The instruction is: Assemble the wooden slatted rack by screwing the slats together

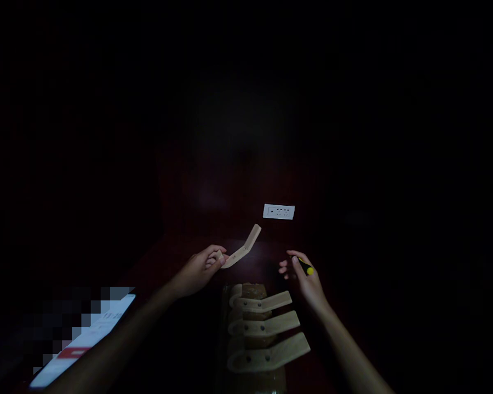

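Pinching a wooden hook (242, 252), left hand (201, 268) closes; right hand (304, 272) grips yellow-black tool (305, 266).

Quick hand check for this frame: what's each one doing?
Left hand: closed on a curved wooden piece.
Right hand: closed on a black-and-yellow tool.

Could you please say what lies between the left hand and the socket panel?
In the head view, a wooden hook slants from the left hand toward the socket panel.
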Demonstrator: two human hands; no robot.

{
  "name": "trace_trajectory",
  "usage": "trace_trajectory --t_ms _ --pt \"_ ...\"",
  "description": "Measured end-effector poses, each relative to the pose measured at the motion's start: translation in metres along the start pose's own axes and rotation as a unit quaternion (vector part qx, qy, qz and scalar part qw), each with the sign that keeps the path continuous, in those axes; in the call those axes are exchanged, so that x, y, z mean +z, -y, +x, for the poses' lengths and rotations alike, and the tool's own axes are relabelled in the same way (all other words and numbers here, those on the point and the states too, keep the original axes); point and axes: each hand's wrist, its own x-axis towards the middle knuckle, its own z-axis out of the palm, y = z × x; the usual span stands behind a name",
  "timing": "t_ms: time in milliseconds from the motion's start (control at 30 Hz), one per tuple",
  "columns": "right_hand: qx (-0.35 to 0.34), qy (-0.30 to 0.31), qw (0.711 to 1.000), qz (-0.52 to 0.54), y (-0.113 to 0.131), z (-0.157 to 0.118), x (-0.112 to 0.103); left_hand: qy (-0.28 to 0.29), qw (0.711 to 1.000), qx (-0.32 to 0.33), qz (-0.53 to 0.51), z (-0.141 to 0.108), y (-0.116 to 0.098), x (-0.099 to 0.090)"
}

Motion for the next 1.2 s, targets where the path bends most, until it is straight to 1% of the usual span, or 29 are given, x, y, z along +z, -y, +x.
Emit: trace_trajectory --t_ms 67,133,267,367,467,600,700,800,867,967,1000,1067,1133,1200 --pt "0.006 0.02 1.0 -0.006 0.003 0.008 0.005 0.032 0.998 0.011 0.056 -0.005 -0.006 -0.008" --pt "0.008 0.034 0.999 -0.01 0.004 0.014 0.011 0.057 0.994 0.015 0.09 -0.007 -0.011 -0.013" --pt "-0.001 0.076 0.997 -0.005 -0.001 0.021 0.018 0.076 0.989 0.016 0.127 -0.004 -0.022 -0.017" --pt "-0.016 0.1 0.995 -0.015 0.0 0.023 0.02 0.086 0.987 0.015 0.136 0.0 -0.03 -0.015" --pt "-0.016 0.11 0.993 -0.037 0.004 0.023 0.02 0.114 0.982 0.019 0.15 0.0 -0.036 -0.013" --pt "0.029 0.121 0.989 -0.077 0.002 0.024 0.02 0.14 0.978 0.035 0.149 0.001 -0.037 -0.007" --pt "0.047 0.124 0.989 -0.062 -0.006 0.023 0.02 0.142 0.983 0.033 0.114 0.005 -0.03 0.0" --pt "0.057 0.114 0.99 -0.056 -0.014 0.021 0.019 0.121 0.991 0.008 0.05 0.013 -0.018 0.009" --pt "0.057 0.095 0.992 -0.056 -0.016 0.02 0.018 0.08 0.997 -0.012 0.013 0.017 -0.008 0.018" --pt "0.065 0.05 0.994 -0.072 -0.017 0.019 0.019 -0.002 1.0 -0.026 -0.002 0.018 0.006 0.032" --pt "0.069 0.037 0.994 -0.08 -0.017 0.019 0.02 -0.021 0.999 -0.026 0.002 0.017 0.011 0.036" --pt "0.08 0.017 0.992 -0.097 -0.017 0.019 0.021 -0.037 0.999 -0.012 0.025 0.013 0.019 0.039" --pt "0.094 0.016 0.989 -0.111 -0.018 0.017 0.021 -0.057 0.996 0.015 0.065 0.009 0.025 0.039" --pt "0.103 0.027 0.987 -0.121 -0.019 0.016 0.02 -0.049 0.989 0.039 0.137 0.005 0.028 0.035"
